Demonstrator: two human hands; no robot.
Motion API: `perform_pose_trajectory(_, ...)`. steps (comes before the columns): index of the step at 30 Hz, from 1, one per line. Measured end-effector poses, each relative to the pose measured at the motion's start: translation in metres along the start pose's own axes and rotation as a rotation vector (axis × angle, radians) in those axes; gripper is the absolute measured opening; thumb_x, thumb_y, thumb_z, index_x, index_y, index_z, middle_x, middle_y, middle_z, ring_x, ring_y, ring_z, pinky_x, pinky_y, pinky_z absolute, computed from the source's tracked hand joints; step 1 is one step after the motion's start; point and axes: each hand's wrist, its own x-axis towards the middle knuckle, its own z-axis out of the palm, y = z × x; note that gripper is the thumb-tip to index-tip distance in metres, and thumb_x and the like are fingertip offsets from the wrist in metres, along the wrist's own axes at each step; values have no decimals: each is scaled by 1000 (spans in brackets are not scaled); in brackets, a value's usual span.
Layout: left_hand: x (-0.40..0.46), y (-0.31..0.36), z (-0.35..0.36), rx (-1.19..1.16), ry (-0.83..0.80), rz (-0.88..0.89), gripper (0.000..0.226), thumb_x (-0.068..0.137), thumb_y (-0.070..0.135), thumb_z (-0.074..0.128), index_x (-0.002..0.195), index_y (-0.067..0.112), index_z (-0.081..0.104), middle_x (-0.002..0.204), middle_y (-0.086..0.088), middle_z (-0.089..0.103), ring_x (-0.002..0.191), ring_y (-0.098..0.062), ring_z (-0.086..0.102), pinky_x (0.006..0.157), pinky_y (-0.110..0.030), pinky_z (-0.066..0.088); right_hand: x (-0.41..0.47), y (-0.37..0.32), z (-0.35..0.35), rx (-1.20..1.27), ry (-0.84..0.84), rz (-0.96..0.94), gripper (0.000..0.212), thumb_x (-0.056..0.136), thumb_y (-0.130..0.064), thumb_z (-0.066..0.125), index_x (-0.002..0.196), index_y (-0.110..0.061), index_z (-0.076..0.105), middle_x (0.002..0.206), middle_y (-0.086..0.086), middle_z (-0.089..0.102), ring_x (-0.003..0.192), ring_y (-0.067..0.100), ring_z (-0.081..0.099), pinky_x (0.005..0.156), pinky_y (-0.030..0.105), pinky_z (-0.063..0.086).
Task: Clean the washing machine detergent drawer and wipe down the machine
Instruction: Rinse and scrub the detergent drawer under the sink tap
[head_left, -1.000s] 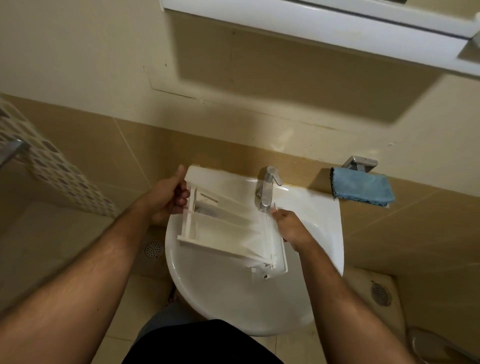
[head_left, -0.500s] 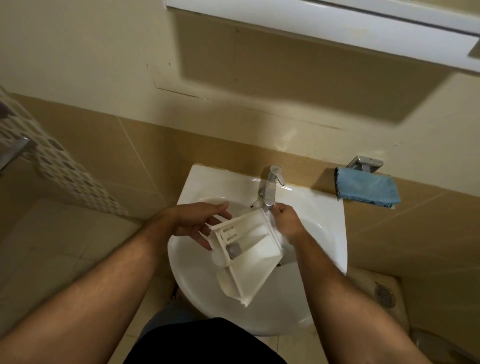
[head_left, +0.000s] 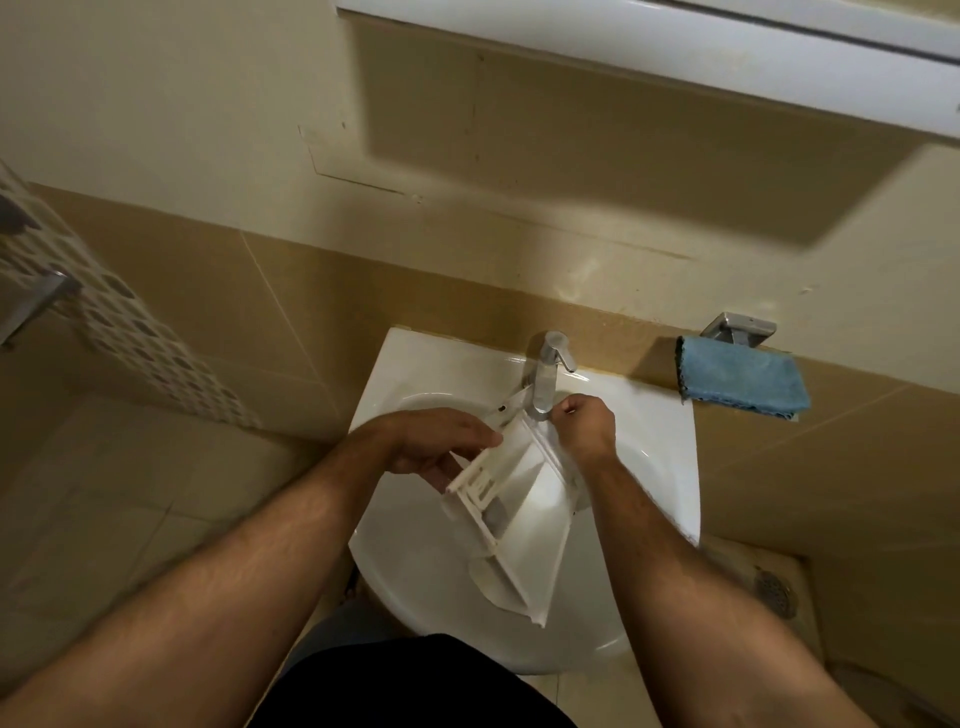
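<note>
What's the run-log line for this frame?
stage: rinse | white plastic detergent drawer: tilted over white ceramic sink | left hand: holding drawer | right hand: on drawer, by chrome tap

We have one view, worn on the head, looking steeply down and forward from close above the sink (head_left: 654, 467); the wall fills the frame beyond the fingers (head_left: 480, 434), the floor tiles lie either side.
</note>
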Motion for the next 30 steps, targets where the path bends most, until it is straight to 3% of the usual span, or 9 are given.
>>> perform_pose_trajectory(5,8,-4,5,-18,29,16,31,96,19,56,125,8,60,108,-12,70,82,-24,72,66,-33,59,5,5,-3,130,-70,26,27,78,-5,72,56,-18,63,57,-9,59,59,10,51,64,23,38)
perform_pose_trajectory(8,9,-11,6,-72,62,40,27,97,15,53,120,4,61,98,-11,71,78,-22,73,62,-30,58,4,11,-9,243,-74,58,28,76,-6,79,61,-20,60,65,-11,61,63,8,54,60,15,41)
perform_pose_trajectory(11,9,-20,8,-163,104,72,22,98,13,50,115,3,61,85,-7,72,72,-17,72,58,-28,57,1,23,-11,79,-71,175,25,72,-34,81,75,-21,61,81,-5,67,76,14,63,68,22,46)
perform_pose_trajectory(14,9,-26,12,-214,104,118,28,98,11,48,124,7,58,88,-8,71,71,-16,71,56,-26,55,-8,32,-11,-172,-127,295,56,69,-62,63,106,-21,58,105,-2,66,91,22,64,75,28,47)
perform_pose_trajectory(18,9,-32,13,-242,52,152,35,97,9,51,131,17,55,103,-15,72,86,-26,72,67,-36,59,-16,32,-4,253,-161,492,61,80,-40,73,117,-5,39,114,9,52,89,23,60,75,36,53)
perform_pose_trajectory(20,10,-37,14,-267,53,163,37,97,10,51,133,18,54,106,-16,72,88,-27,72,68,-37,59,-18,34,0,330,-114,462,42,76,-31,79,90,-3,52,96,11,60,84,23,62,81,40,56)
perform_pose_trajectory(23,8,-47,9,-341,77,189,35,98,11,49,132,16,57,107,-16,71,89,-25,70,72,-38,59,-22,29,0,333,-90,332,33,74,-18,79,61,-8,51,63,11,56,55,23,54,53,33,46)
perform_pose_trajectory(26,8,-57,0,-451,67,225,38,91,19,56,127,18,63,126,-26,61,106,-35,59,97,-55,43,-19,14,-6,416,-93,284,23,74,-17,77,86,-13,58,75,7,67,65,28,66,62,44,58)
perform_pose_trajectory(30,7,-48,-1,-482,66,233,38,96,20,52,133,14,57,127,-20,62,104,-28,65,86,-42,51,-10,0,-13,490,-125,257,25,80,-4,72,102,-8,63,78,4,66,64,22,62,55,28,47)
